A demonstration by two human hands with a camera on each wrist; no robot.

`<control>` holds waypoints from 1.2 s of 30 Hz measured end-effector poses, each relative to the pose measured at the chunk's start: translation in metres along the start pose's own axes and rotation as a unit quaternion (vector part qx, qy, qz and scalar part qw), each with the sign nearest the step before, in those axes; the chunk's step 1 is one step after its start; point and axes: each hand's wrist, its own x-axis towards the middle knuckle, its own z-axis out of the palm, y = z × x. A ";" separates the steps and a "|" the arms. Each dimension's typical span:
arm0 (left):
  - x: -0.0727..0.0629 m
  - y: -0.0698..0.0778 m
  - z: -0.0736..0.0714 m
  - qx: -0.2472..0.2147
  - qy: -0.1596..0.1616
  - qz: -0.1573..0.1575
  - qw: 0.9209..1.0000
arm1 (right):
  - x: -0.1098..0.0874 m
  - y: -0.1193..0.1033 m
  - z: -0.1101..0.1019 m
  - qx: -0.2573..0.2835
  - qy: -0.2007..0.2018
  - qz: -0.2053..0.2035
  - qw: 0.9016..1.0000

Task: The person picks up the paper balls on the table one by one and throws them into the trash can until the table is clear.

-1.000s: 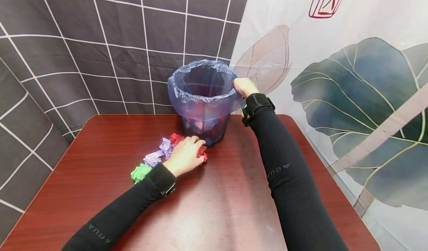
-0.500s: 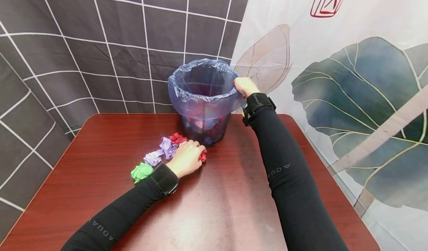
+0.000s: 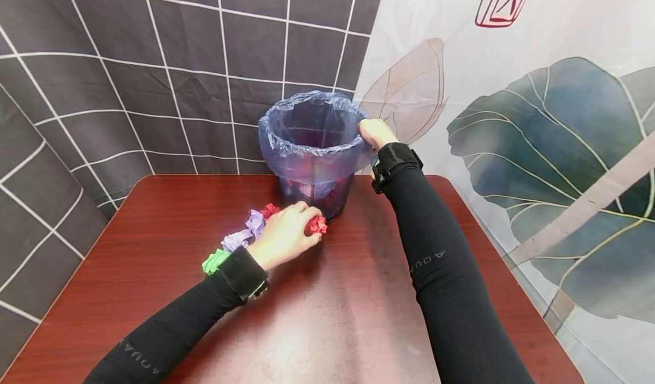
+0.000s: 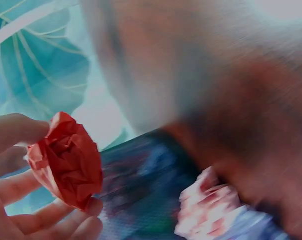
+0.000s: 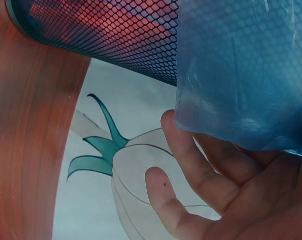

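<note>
My left hand (image 3: 286, 233) pinches a crumpled red paper ball (image 3: 318, 224) between thumb and fingers, just in front of the bin's base. The left wrist view shows this red ball (image 4: 71, 160) lifted against the fingertips. At the back of the table stands a black mesh trash bin (image 3: 335, 199), lined with a translucent blue bag (image 3: 286, 159) folded over its rim. My right hand (image 3: 376, 132) holds that rim on the right side. In the right wrist view its fingers (image 5: 195, 165) lie along the bag's outer edge; the thumb is hidden.
Left of my left hand lie another red paper ball (image 3: 269, 210), two lavender ones (image 3: 254, 223) and a green one (image 3: 215, 261). Crumpled colours show through the bin's mesh. A grey grid cloth (image 3: 189, 99) hangs behind the reddish wooden table (image 3: 153, 219).
My left hand has closed on the red paper ball, raised it slightly and shifted it right, towards the bin. My right hand stays at the rim.
</note>
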 end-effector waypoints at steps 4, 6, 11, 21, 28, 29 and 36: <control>0.009 0.009 -0.024 -0.004 0.046 0.020 0.999 | -0.002 0.000 -0.002 0.004 -0.003 0.001 1.000; 0.013 0.014 -0.037 -0.011 0.063 0.032 0.997 | -0.001 0.000 -0.003 -0.004 -0.004 -0.005 1.000; 0.028 0.026 -0.067 -0.034 0.113 0.057 0.991 | 0.001 0.001 -0.002 -0.014 -0.002 -0.013 1.000; 0.077 0.034 -0.124 -0.078 0.196 0.035 0.977 | 0.007 0.003 0.001 -0.012 0.004 -0.009 1.000; 0.110 0.026 -0.129 -0.065 0.129 -0.030 0.989 | 0.004 0.001 0.000 -0.013 0.003 -0.002 1.000; 0.114 0.025 -0.127 -0.063 0.118 -0.034 0.990 | 0.004 0.001 0.000 -0.014 -0.001 -0.006 1.000; 0.128 0.019 -0.111 -0.056 0.066 -0.048 0.995 | 0.005 0.001 -0.001 -0.086 -0.018 -0.058 0.994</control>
